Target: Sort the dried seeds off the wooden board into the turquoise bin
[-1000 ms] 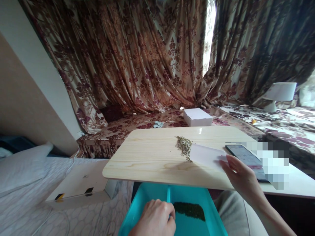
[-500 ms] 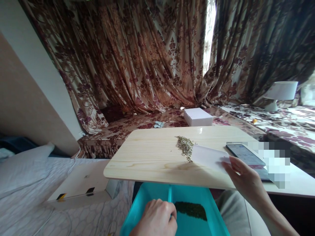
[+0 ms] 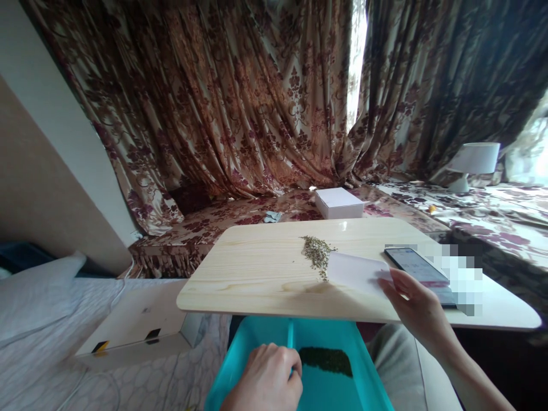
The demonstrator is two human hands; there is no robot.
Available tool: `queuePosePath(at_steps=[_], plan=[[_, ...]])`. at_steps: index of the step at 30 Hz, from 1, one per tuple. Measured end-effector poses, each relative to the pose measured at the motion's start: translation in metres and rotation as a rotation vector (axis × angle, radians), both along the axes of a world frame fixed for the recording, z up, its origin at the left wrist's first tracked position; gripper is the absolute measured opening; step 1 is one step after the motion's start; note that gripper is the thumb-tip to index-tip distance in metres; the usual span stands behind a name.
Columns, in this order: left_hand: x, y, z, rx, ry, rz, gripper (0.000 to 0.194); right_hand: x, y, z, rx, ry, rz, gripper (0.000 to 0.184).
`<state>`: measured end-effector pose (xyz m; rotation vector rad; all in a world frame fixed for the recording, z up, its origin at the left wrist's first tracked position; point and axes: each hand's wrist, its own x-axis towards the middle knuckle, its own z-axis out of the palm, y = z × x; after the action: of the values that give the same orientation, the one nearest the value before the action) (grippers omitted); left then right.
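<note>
I pinch the white card (image 3: pixel 356 270) in my right hand (image 3: pixel 418 305), presumably so its free edge meets the grains (image 3: pixel 317 252) towards the table's (image 3: pixel 244 268) far edge, my left hand (image 3: pixel 269 374) curled over the bin (image 3: pixel 367 371), grip unclear.

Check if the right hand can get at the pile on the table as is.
Likely yes, with the card at least: the right hand holds it, its far end sits by the pile, and nothing else seems to block the way.

No text is legible; the device screen (image 3: pixel 414 264) is too blurred.
</note>
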<state>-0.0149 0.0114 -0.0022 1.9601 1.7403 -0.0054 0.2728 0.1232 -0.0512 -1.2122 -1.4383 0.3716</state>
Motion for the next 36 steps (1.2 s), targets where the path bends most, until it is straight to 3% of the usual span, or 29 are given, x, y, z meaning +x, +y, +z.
queuePosePath(at_steps=[11,22,36], plan=[[-0.001,0.005,-0.001,-0.021,0.018,-0.021,0.036,-0.007,-0.003,0.010,-0.030,0.077,0.003,0.034],[-0.001,0.002,0.003,-0.008,-0.004,-0.006,0.035,-0.008,-0.003,0.006,-0.017,0.156,0.022,0.036],[-0.002,0.000,-0.001,0.027,-0.021,0.013,0.033,-0.009,-0.004,0.010,-0.029,0.090,0.019,0.029]])
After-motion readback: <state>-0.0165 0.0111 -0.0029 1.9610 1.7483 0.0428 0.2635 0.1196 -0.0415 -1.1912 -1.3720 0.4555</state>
